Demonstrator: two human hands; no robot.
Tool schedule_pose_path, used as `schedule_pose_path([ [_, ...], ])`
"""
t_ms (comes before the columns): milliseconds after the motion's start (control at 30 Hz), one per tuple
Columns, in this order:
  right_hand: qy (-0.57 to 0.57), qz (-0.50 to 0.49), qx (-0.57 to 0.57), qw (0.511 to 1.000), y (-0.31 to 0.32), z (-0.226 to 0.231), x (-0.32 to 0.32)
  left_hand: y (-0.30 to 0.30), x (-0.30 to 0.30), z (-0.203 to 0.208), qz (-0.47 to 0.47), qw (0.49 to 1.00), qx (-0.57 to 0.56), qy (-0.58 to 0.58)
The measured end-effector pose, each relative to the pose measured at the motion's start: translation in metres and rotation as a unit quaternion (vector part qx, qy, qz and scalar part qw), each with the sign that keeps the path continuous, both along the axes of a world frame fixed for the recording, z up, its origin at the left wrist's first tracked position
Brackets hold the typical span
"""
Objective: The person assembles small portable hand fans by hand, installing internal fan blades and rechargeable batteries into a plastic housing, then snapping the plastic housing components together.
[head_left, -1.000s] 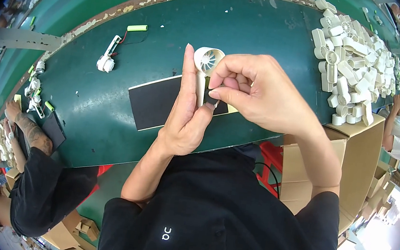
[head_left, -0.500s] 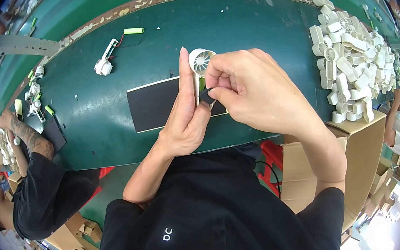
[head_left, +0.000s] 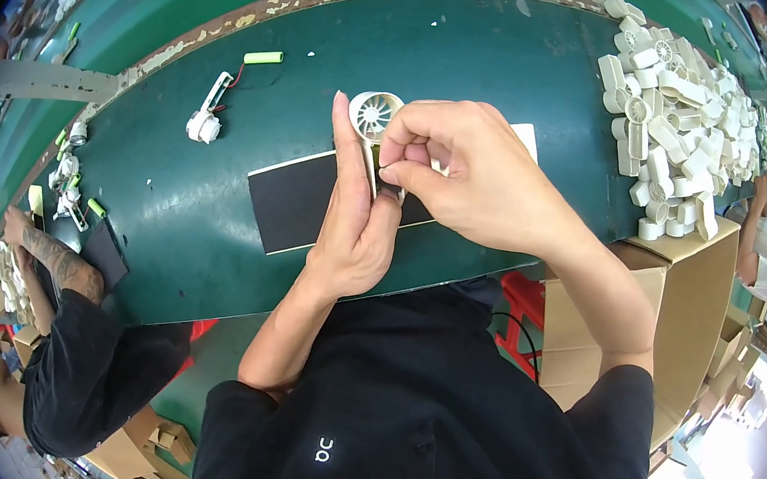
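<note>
The white fan housing (head_left: 375,116), now shifted slightly leftward, is being gripped above the black sheet (head_left: 290,201) by the left hand's (head_left: 351,231) fingers; its handle is still being worked by the right hand's (head_left: 473,169) pinched fingers, whose contents are being hidden.

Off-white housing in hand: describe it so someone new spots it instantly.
On the dark green workbench, find the black rectangular sheet. Above it, the person's left hand holds an off-white plastic housing, its round, spoked end showing between that hand and the curled right hand. Unlike the similar housings heaped at picture right, this one is hand-held.
</note>
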State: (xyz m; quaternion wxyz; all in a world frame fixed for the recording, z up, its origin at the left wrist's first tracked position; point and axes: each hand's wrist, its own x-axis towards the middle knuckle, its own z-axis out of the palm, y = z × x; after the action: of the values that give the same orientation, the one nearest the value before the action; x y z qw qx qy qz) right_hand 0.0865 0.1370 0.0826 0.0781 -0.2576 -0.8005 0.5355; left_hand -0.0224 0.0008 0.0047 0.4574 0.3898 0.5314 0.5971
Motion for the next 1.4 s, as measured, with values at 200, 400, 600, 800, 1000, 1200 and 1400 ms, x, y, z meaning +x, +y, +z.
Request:
schedule_pose_path([
  [200,0.094,0.048,0.064,0.992,0.009,-0.014,0.003,0.002,-0.005,0.002,-0.023,0.999,0.034,0.0],
  [400,0.142,0.035,0.096,0.985,0.005,-0.022,-0.003,0.002,-0.007,0.001,-0.034,0.999,0.028,0.004],
  [600,0.117,-0.004,0.05,0.992,0.001,-0.021,0.002,0.001,-0.004,0.003,-0.017,0.998,0.035,-0.054],
  [800,0.048,-0.053,-0.017,0.997,-0.006,0.001,0.004,0.004,-0.001,0.008,0.008,0.999,0.042,-0.001],
  [1000,0.004,-0.048,0.015,0.999,-0.002,0.014,0.008,0.005,0.003,0.008,0.01,0.999,0.047,-0.002],
  [1200,0.081,-0.042,0.08,0.993,-0.003,-0.005,0.002,0.007,0.005,0.001,0.033,0.993,0.082,0.083],
  [1400,0.118,-0.028,0.06,0.991,0.004,-0.021,-0.003,0.008,0.007,-0.002,0.039,0.991,0.056,0.115],
])
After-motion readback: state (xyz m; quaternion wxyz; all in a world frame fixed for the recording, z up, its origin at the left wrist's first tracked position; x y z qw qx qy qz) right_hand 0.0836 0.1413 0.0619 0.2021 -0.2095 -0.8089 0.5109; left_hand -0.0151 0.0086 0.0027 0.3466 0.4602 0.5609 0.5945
